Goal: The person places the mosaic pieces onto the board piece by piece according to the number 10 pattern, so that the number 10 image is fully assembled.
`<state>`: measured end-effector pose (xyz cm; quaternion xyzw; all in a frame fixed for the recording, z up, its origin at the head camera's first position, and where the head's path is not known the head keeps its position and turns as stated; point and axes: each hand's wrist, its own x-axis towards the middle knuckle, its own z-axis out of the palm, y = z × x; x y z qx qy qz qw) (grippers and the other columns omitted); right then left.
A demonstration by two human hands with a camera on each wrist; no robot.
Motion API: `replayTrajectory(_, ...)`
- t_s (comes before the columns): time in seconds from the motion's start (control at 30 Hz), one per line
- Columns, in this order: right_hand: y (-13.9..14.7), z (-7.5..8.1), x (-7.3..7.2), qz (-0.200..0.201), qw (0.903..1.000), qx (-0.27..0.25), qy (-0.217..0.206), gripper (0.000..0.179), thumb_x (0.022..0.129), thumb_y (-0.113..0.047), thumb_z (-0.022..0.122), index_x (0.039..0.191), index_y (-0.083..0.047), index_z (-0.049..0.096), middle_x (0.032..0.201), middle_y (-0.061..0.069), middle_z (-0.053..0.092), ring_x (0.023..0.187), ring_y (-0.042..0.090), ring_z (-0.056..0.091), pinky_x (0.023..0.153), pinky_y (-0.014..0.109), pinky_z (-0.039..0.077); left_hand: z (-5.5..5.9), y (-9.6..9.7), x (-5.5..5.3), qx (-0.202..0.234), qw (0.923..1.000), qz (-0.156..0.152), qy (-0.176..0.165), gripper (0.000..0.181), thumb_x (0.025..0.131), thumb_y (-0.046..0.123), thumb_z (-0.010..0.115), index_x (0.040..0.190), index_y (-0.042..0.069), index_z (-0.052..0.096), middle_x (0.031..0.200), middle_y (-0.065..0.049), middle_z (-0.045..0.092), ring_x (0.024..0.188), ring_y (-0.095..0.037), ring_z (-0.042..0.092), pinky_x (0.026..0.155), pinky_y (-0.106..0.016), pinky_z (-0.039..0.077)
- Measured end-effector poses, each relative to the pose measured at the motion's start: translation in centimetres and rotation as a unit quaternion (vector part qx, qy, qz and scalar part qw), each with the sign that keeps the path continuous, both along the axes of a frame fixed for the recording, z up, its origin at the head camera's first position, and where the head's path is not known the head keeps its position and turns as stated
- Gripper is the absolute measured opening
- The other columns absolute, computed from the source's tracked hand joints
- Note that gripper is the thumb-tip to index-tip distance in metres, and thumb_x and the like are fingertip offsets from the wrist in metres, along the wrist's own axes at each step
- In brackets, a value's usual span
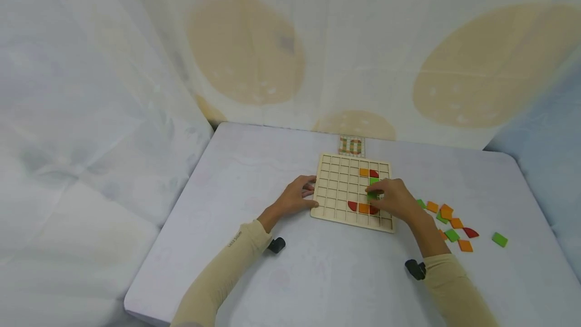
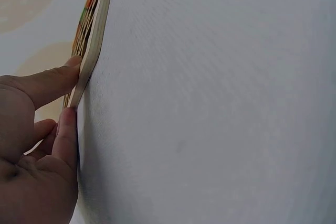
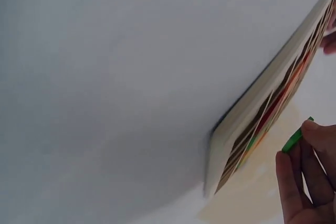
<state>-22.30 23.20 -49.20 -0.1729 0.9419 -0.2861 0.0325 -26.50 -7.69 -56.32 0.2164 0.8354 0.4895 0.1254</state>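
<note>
A pale wooden grid board (image 1: pixel 336 193) lies on the table, with a few orange, red and green tiles set in its squares. At its left side my left hand (image 1: pixel 292 198) grips the edge, the thumb on the rim near the front corner and fingertips against the side. Over the right part of the board, my right hand (image 1: pixel 396 198) pinches a green tile (image 3: pixel 295 139) between thumb and fingers. In the right wrist view this tile is tilted and held above the board's surface. Beneath the right hand, a red tile (image 1: pixel 373 210) is partly hidden.
Loose green, orange and red tiles lie to the right of the board, among them a red tile (image 1: pixel 470 232) and a separate green tile (image 1: pixel 500 239). A small pattern card (image 1: pixel 351 146) lies behind the board. Fabric curtains (image 1: pixel 354 54) stand behind the white table (image 1: pixel 254 165).
</note>
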Motion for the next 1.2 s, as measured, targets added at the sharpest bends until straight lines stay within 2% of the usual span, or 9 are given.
replayTrajectory(0.07,-1.1,-0.3,-0.5,0.023,0.9996,-0.010,0.010,0.023,0.078,-0.004,0.077,0.100,0.000,0.075,0.097,0.010,0.072,0.088,0.026,0.066,0.076,0.042,0.058,0.1,0.0,0.0,0.001,1.0000,0.000,-0.001,0.082,0.078,0.009,0.083,0.147,0.008,0.039,0.139,-0.004,0.046,0.116,-0.014,0.052,0.094,-0.014,0.048)
replayTrajectory(0.17,-2.4,-0.7,-1.0,0.035,0.9992,-0.019,0.011,0.021,0.077,-0.003,0.077,0.098,0.000,0.076,0.095,0.010,0.073,0.085,0.024,0.067,0.072,0.038,0.059,0.3,0.1,0.1,-0.002,1.0000,0.001,-0.002,0.082,0.078,0.008,0.083,0.147,0.008,0.039,0.138,-0.004,0.046,0.116,-0.014,0.052,0.094,-0.014,0.047)
replayTrajectory(0.4,-3.7,-1.1,-1.6,0.022,0.9995,-0.018,0.010,0.019,0.076,-0.001,0.077,0.096,-0.001,0.077,0.093,0.010,0.073,0.083,0.023,0.066,0.071,0.037,0.059,0.4,0.1,0.2,-0.001,1.0000,-0.002,0.001,0.081,0.078,0.008,0.083,0.147,0.007,0.039,0.137,-0.006,0.047,0.116,-0.016,0.053,0.095,-0.016,0.048)
replayTrajectory(0.6,-4.0,-1.2,-1.9,0.034,0.9992,-0.013,0.019,0.019,0.076,0.000,0.078,0.095,0.000,0.076,0.094,0.011,0.073,0.084,0.025,0.067,0.072,0.037,0.059,0.1,0.0,0.1,-0.005,1.0000,-0.001,0.006,0.082,0.078,0.009,0.083,0.147,0.008,0.039,0.137,-0.005,0.047,0.115,-0.014,0.053,0.095,-0.015,0.048)
replayTrajectory(0.93,-4.2,-1.1,-2.1,0.022,0.9997,0.005,-0.007,0.015,0.078,-0.002,0.079,0.093,-0.002,0.078,0.090,0.006,0.074,0.088,0.024,0.068,0.073,0.036,0.059,0.4,0.1,0.2,-0.012,0.9999,0.002,0.004,0.083,0.078,0.011,0.083,0.148,0.009,0.038,0.138,-0.003,0.046,0.115,-0.014,0.052,0.094,-0.015,0.048)
replayTrajectory(1.07,-4.3,-0.9,-1.9,0.046,0.9987,0.009,-0.019,0.013,0.082,0.002,0.074,0.095,0.001,0.077,0.094,0.009,0.074,0.094,0.028,0.067,0.076,0.036,0.060,0.4,0.0,0.2,-0.019,0.9998,0.004,0.009,0.083,0.078,0.013,0.084,0.148,0.010,0.039,0.138,-0.002,0.047,0.115,-0.013,0.053,0.094,-0.015,0.048)
replayTrajectory(1.2,-4.2,-0.9,-1.9,0.078,0.9967,0.020,0.001,0.015,0.084,0.007,0.070,0.097,0.004,0.076,0.101,0.014,0.072,0.100,0.033,0.066,0.079,0.039,0.060,0.3,0.0,0.1,-0.022,0.9997,0.004,0.009,0.082,0.079,0.014,0.083,0.148,0.010,0.039,0.137,-0.002,0.047,0.114,-0.011,0.052,0.093,-0.013,0.047)
